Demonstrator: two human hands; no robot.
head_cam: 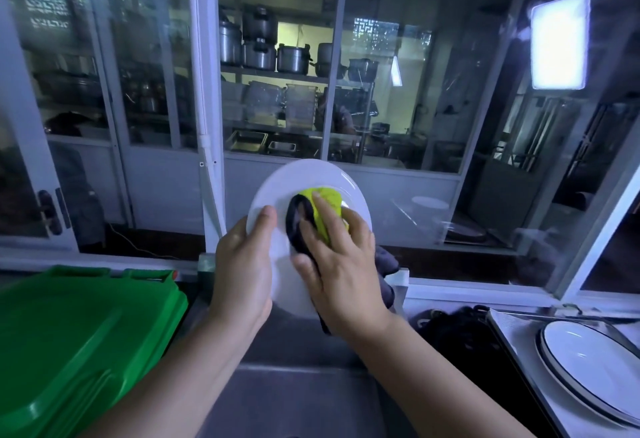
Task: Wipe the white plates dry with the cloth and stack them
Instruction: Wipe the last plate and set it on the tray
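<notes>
1. While the left hand point(242, 261) grips the white plate point(298, 188) by its left rim, thumb laid over the top face and the fingers hidden behind it, the plate is held up in the air, tilted with its face toward the camera.
2. The right hand point(341, 264) presses flat on the cloth point(327, 207), fingers spread across it, pinning it against the middle of the plate's face.
3. The cloth is yellow-green on one side and dark on the other; a dark fold shows just left of the right hand's fingers, and more dark fabric hangs out below and to the right of that hand, past the plate's lower right edge.
4. Both bare forearms reach in from the near edge, above a grey metal surface point(294, 399) that runs below the plate.
5. To the near left lies a green plastic lid point(79, 344), well apart from the hands.
6. To the near right, a stack of white plates with dark rims point(588, 365) rests on a pale counter point(519, 351); how many plates are in it cannot be told.
7. Between that counter and the right forearm sits a dark tangled mass point(460, 330), too dim to identify.
8. Farther off, behind the held plate, glass-fronted windows point(398, 73) show shelves with metal pots point(263, 49) and trays.
9. A bright rectangular light point(559, 42) glows at the far right.
</notes>
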